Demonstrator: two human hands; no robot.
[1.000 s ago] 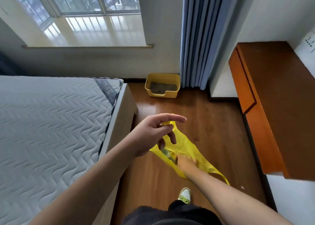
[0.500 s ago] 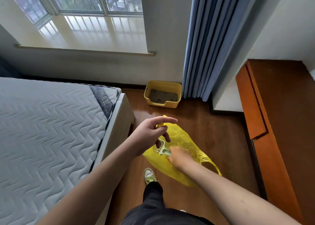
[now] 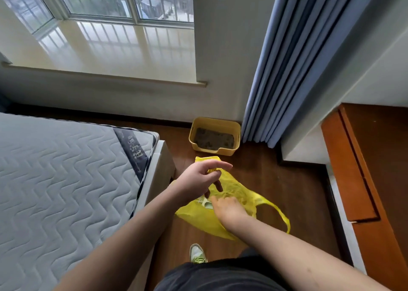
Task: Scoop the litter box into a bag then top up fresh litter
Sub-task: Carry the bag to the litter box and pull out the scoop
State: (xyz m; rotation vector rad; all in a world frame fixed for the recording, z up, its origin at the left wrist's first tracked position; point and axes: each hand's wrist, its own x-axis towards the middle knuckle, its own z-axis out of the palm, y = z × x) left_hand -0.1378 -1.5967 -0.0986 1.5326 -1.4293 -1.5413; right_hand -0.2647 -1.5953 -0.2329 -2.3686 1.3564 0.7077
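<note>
While the left hand [image 3: 196, 180] pinches the top edge of the yellow bag [image 3: 234, 193] w/ thumb and curled fingers, the right hand [image 3: 229, 209] reaches into its mouth; can't tell if those fingers grip anything. Bag hangs above the floor [image 3: 276, 180], long axis slanting toward lower right, loop handle trailing. Pale scoop [image 3: 206, 203] peeks out inside. Yellow litter box [image 3: 215, 137] sits ahead against the wall, beside the curtain [image 3: 298, 59], long side along the wall.

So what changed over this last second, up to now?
The person stepped closer to the litter box, which now looks nearer. The left hand kept pinching the bag top; the right hand stayed at the bag mouth by the pale scoop. Nothing was let go, and the box itself has not moved.
</note>
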